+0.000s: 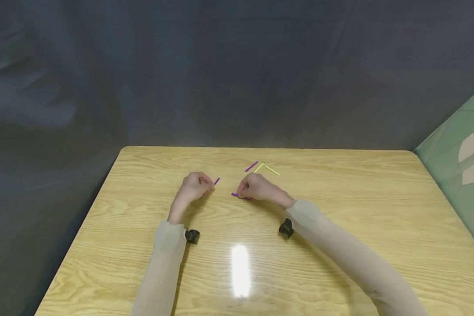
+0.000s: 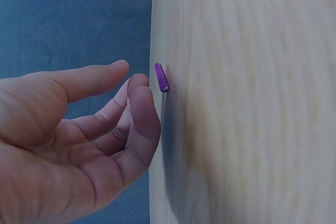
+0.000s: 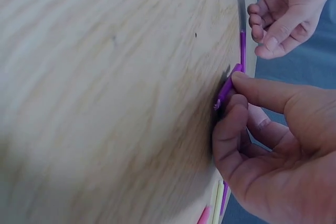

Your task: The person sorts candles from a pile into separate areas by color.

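Note:
My left hand [image 1: 195, 186] is beside a short purple stick [image 1: 217, 181] lying on the wooden table. In the left wrist view, the thumb stands apart from the loosely curled fingers, and the purple stick [image 2: 161, 77] lies just past the fingertips. Thumb and forefinger of my right hand [image 1: 258, 188] pinch a second purple stick [image 1: 234, 194] low at the tabletop. The right wrist view shows this pinched purple stick [image 3: 227, 87] slanting along the fingertips, with the left hand's purple stick [image 3: 242, 50] beyond it.
Behind the right hand lie another purple stick [image 1: 251, 166] and two yellow sticks [image 1: 259, 167] [image 1: 272, 170]. A pink stick [image 3: 203, 215] shows at the bottom of the right wrist view. The wooden table [image 1: 339, 188] ends at a dark curtain [image 1: 260, 87].

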`<state>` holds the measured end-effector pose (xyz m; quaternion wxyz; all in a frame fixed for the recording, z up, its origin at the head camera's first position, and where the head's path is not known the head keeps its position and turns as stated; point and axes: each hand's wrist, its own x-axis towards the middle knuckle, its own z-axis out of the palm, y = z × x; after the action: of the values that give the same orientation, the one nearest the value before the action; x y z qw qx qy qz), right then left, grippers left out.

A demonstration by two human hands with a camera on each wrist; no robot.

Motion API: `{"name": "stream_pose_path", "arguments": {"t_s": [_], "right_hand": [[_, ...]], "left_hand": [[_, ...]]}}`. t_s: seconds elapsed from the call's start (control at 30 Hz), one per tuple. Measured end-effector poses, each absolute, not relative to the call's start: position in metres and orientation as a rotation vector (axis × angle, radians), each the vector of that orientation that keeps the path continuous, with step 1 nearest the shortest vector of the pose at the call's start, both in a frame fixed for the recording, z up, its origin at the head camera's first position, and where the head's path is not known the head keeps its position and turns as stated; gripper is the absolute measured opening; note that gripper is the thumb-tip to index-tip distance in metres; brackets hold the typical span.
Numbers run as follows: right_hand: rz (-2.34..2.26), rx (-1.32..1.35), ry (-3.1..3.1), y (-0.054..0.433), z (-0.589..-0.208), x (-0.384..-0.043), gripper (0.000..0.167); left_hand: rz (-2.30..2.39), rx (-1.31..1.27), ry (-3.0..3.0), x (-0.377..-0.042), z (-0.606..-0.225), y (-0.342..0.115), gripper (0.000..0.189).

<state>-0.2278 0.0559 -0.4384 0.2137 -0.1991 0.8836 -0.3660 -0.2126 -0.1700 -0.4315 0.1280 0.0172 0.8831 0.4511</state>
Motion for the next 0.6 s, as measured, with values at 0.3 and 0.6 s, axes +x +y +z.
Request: {"name": "stream_pose_path", "arguments": {"t_s": [0.3,0.6], "right_hand": [[-1.031,-0.580,2.532,0.037,-0.443,-0.236,0.006],[-1.061,-0.619,2.614,0.025,-0.447,-0.246,0.006]], "left_hand": [[1.290,0.058,2.615,-0.214,-0.432,-0.176,0.015],[1.323,0.083,2.600,-0.216,-0.433,-0.180,0.014]]}}
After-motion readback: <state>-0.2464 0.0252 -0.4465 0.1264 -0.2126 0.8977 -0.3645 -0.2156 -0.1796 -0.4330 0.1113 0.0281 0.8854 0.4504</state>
